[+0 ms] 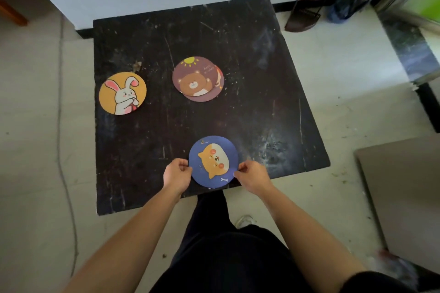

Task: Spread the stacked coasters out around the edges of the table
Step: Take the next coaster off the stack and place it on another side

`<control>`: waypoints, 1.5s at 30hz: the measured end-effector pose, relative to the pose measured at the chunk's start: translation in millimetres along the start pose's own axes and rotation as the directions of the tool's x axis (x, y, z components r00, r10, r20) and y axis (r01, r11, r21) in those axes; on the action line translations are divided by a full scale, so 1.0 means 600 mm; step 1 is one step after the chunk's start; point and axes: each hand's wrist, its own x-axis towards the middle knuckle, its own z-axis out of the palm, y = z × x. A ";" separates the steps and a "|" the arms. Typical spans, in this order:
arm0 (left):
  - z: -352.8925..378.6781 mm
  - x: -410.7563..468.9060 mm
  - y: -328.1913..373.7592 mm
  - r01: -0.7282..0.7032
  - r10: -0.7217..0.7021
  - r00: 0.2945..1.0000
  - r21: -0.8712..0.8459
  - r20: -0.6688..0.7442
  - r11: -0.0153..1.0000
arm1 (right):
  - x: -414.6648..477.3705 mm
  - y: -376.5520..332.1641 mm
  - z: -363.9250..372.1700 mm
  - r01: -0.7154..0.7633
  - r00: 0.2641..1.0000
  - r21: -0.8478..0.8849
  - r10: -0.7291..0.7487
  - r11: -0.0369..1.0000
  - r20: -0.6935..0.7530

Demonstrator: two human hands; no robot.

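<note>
Pinched from both sides, the blue dog coaster (213, 161) is held by the left hand (178, 175) and the right hand (253, 176), each grip closed on its rim, right at the near edge of the black worktop (262, 112). An orange rabbit coaster (122, 93) is laid flat by the left edge. What's left of the stack (198, 78), bear coaster on top, is parked around the middle, slightly fanned out.
</note>
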 end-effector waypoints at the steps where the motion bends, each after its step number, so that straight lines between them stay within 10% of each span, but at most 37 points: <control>1: -0.003 0.004 0.005 -0.041 0.041 0.999 0.059 -0.004 0.997 | -0.002 0.001 -0.002 -0.002 0.999 -0.074 0.006 0.997 0.049; 8: -0.010 0.042 0.062 -0.257 0.248 0.966 0.368 0.072 0.894 | 0.017 -0.018 -0.021 0.025 0.998 -0.249 -0.037 0.968 -0.044; 13: -0.002 0.024 0.085 0.017 -0.025 1.000 0.491 0.009 0.871 | 0.051 -0.055 -0.035 0.160 0.980 -0.297 -0.188 0.941 -0.068; 19: 0.031 -0.002 0.070 0.298 -0.301 0.953 0.053 0.042 0.953 | 0.075 -0.084 -0.041 0.194 0.981 -0.328 -0.190 0.925 0.045; 28: 0.011 0.020 0.073 0.041 -0.048 0.998 0.189 0.033 0.981 | 0.039 -0.025 -0.022 0.093 0.996 -0.124 -0.091 0.988 0.023; 39: 0.004 0.033 0.069 0.027 -0.043 0.998 0.283 0.052 0.959 | 0.040 -0.039 -0.028 0.066 0.996 -0.288 -0.047 0.955 0.074; 45: -0.060 0.080 0.179 -0.353 0.435 0.900 0.561 -0.014 0.749 | 0.090 -0.142 -0.147 0.213 0.906 -0.463 -0.351 0.860 -0.236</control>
